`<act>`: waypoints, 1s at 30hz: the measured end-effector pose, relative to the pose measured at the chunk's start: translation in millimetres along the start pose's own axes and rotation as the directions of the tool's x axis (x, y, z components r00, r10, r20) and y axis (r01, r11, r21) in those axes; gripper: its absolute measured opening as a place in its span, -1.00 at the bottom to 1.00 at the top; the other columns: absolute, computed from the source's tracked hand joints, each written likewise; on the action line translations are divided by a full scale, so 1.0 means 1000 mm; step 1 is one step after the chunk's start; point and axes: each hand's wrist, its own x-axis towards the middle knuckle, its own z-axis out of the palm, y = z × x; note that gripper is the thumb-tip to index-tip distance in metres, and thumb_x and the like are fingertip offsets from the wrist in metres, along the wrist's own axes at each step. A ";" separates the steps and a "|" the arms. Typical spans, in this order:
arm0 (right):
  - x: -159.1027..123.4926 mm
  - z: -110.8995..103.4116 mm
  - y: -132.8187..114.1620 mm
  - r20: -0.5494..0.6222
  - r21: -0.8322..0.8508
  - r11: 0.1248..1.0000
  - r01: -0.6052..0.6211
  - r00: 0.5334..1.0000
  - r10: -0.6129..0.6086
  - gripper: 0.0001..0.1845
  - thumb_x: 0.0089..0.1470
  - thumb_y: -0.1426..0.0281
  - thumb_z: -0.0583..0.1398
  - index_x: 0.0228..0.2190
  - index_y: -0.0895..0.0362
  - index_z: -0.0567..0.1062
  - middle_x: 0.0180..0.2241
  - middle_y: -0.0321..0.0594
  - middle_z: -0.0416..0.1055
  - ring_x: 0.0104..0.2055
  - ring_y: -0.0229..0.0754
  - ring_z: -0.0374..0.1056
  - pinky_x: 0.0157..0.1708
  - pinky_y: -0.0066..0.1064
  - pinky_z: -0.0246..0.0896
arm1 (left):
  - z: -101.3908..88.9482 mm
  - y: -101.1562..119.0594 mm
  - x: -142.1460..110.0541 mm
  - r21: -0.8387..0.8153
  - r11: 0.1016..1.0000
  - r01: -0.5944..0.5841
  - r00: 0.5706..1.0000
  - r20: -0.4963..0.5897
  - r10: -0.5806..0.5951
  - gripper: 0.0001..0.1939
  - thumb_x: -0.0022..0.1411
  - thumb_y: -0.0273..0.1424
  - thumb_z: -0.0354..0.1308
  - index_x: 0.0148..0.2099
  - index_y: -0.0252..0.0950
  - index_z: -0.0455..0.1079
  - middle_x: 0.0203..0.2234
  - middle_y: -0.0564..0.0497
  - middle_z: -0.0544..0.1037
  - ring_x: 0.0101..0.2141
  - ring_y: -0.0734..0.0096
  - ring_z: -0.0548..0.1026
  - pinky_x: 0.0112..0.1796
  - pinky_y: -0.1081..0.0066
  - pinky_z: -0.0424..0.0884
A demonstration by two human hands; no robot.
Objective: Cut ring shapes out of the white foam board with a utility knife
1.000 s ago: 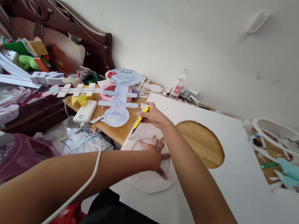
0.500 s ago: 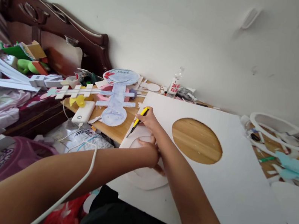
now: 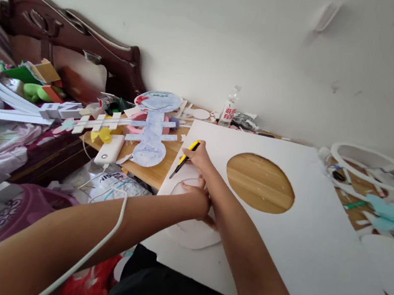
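My right hand (image 3: 198, 156) is closed around a yellow and black utility knife (image 3: 185, 158), whose blade tip points down at the left part of a large white board (image 3: 303, 236). A round white disc (image 3: 191, 239) lies on that board. Pressing down on the disc is my left hand (image 3: 198, 199), its fingers spread; my right forearm crosses over it and hides part of it. An oval hole (image 3: 260, 183) in the board, right of my arms, shows the wooden table beneath.
Behind the board stands a clear bottle (image 3: 229, 107). A painted paper figure (image 3: 153, 130) and a white power bank (image 3: 109, 149) lie to the left. A white cable (image 3: 106, 235) runs over my left forearm. White rings (image 3: 378, 170) and blue cut-outs (image 3: 386, 214) are at the right.
The utility knife in my right hand has shifted slightly, its tip a little up and to the right. My left hand stays in place on the disc. The view has tilted slightly.
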 end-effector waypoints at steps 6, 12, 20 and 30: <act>0.002 -0.013 0.000 -0.099 -0.006 1.000 -0.012 0.995 0.011 -0.39 0.01 0.40 0.28 -0.06 -0.02 0.02 -0.15 -0.29 0.32 -0.39 -0.27 0.48 -0.41 -0.34 0.52 | -0.002 -0.003 0.000 0.007 1.000 -0.017 0.999 0.042 0.016 0.27 -0.28 0.27 0.27 0.42 0.09 -0.17 0.45 0.06 -0.31 0.28 -0.65 -0.53 0.03 -0.64 -0.04; 0.009 -0.028 0.006 -0.157 0.014 1.000 -0.014 0.987 0.016 -0.37 0.05 0.41 0.28 0.01 0.01 0.02 -0.12 -0.25 0.34 -0.38 -0.28 0.48 -0.42 -0.39 0.50 | -0.006 -0.002 -0.005 0.025 0.999 -0.027 0.999 0.037 0.026 0.24 -0.23 0.28 0.25 0.42 0.15 -0.24 0.44 0.06 -0.44 0.30 -0.59 -0.49 0.02 -0.62 -0.02; 0.017 -0.051 0.012 -0.235 0.060 0.998 -0.025 0.971 0.038 -0.46 0.16 0.40 0.23 0.12 0.13 0.18 -0.13 -0.18 0.38 -0.35 -0.28 0.42 -0.46 -0.46 0.43 | -0.008 -0.004 -0.004 0.049 0.998 -0.036 0.998 0.060 0.033 0.22 -0.24 0.30 0.24 0.40 0.26 -0.28 0.42 0.07 -0.54 0.32 -0.46 -0.52 -0.01 -0.63 -0.03; 0.014 -0.080 0.020 -0.411 0.142 0.989 0.036 0.911 0.025 -0.37 0.06 0.45 0.28 0.06 0.08 0.08 -0.11 -0.19 0.35 -0.36 -0.26 0.46 -0.49 -0.43 0.48 | -0.008 -0.004 -0.002 0.062 0.997 -0.044 0.996 0.084 0.038 0.22 -0.22 0.32 0.20 0.36 0.36 -0.43 0.40 0.06 -0.61 0.31 -0.48 -0.56 -0.09 -0.69 -0.02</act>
